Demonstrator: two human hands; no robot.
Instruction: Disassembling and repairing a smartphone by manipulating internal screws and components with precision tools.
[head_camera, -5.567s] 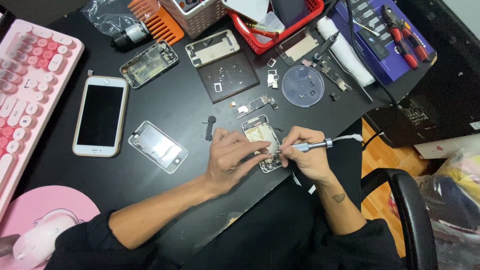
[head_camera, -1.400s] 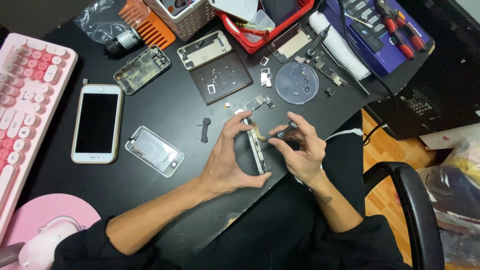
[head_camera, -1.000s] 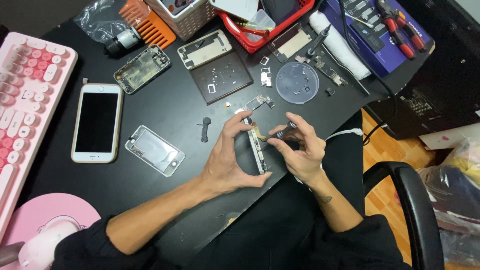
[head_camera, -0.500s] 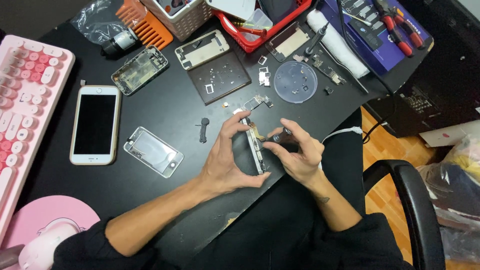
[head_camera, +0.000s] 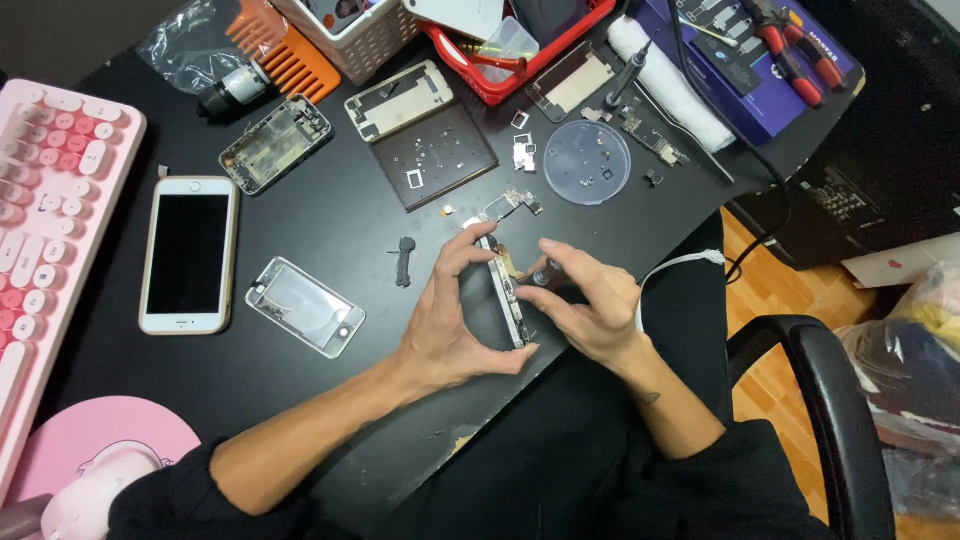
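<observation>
1. The left hand (head_camera: 452, 325) is clamping the opened phone (head_camera: 503, 292) on edge above the tabletop (head_camera: 350, 215).
2. The right hand (head_camera: 590, 305) is pinching a small screwdriver (head_camera: 548, 275) against its inside.
3. Judging by this, a screw is being worked; steadiness is needed.

One view only, the head cam. It looks steeply down from above the person's chest onto a black desk (head_camera: 330, 210), tilted a bit so the desk edge runs diagonally. Mid-range: both forearms, left hand (head_camera: 445, 320) and right hand (head_camera: 590, 305) sit near frame centre. Keyboard (head_camera: 50, 200) cut off at left edge, chair (head_camera: 850, 420) and floor at right.
</observation>
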